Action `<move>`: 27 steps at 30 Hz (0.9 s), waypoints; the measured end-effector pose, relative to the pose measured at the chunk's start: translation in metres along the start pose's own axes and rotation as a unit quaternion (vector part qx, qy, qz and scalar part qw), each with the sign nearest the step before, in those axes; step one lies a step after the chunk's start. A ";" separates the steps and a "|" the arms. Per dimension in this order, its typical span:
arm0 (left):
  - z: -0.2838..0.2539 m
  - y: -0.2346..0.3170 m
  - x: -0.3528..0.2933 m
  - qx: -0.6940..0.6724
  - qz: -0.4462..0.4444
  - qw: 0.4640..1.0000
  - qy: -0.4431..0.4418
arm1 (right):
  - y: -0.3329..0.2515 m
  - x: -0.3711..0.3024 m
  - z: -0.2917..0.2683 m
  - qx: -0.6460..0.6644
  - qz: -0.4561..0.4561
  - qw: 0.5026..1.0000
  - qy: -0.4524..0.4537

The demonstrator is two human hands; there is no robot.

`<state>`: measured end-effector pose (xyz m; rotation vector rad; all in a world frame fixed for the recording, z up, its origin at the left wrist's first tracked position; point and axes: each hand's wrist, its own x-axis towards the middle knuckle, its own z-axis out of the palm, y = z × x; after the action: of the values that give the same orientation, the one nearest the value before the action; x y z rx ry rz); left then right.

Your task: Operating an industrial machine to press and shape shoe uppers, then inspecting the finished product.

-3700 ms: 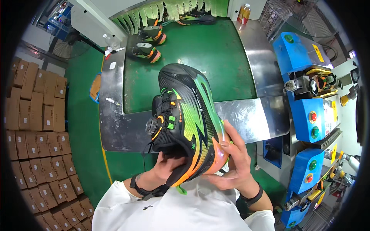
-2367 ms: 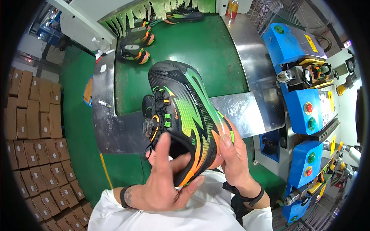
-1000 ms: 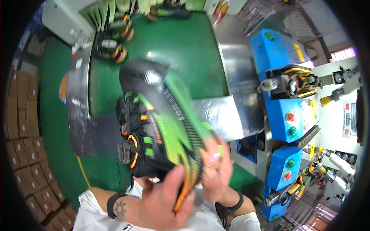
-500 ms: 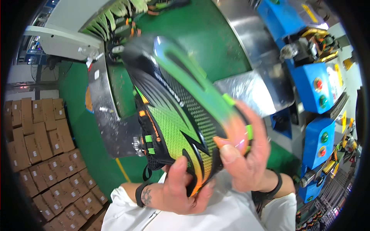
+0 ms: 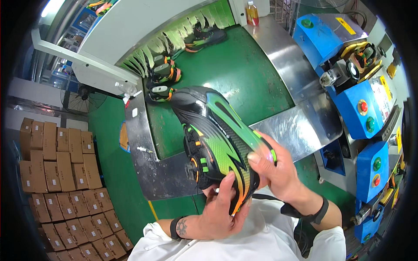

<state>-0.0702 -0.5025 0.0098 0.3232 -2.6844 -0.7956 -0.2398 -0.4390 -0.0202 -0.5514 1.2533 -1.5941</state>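
A black, green and orange sports shoe [image 5: 217,141] is held tilted in front of me, toe pointing away and to the left. My left hand [image 5: 220,215] is closed on the heel end from below, its thumb against the patterned side. On the right of the heel, my right hand [image 5: 278,172] grips the pinkish end of the glossy green sole, thumb pressed on the edge. The laces face left, and most of the underside is turned from view. Beyond the toe, similar shoes [image 5: 165,74] rest on a green belt [image 5: 226,65].
Metal rims [image 5: 287,65] border the belt, with a strip curtain [image 5: 174,39] at its far end. Blue control boxes [image 5: 352,106] with red and green buttons line the right. Stacked cartons [image 5: 65,174] stand at left. A drink bottle [image 5: 251,13] stands at the back.
The shoe has moved lower and farther from my head, still in both hands. My view has shifted, bringing more of the belt's far end and its shoes into sight.
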 end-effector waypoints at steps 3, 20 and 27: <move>0.011 0.000 -0.017 -0.124 -0.087 0.987 0.049 | -0.011 -0.008 0.007 -0.029 -0.004 0.999 0.022; 0.006 -0.006 -0.012 -0.296 -0.129 0.946 0.033 | 0.021 -0.025 0.000 0.035 -0.034 0.999 -0.022; -0.003 -0.001 0.005 -0.264 -0.093 0.959 0.035 | 0.007 -0.021 0.006 -0.098 -0.114 0.988 0.047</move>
<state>-0.0740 -0.5062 0.0128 0.4597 -2.2808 -1.4795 -0.2233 -0.4231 -0.0199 -0.7735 1.4696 -1.7112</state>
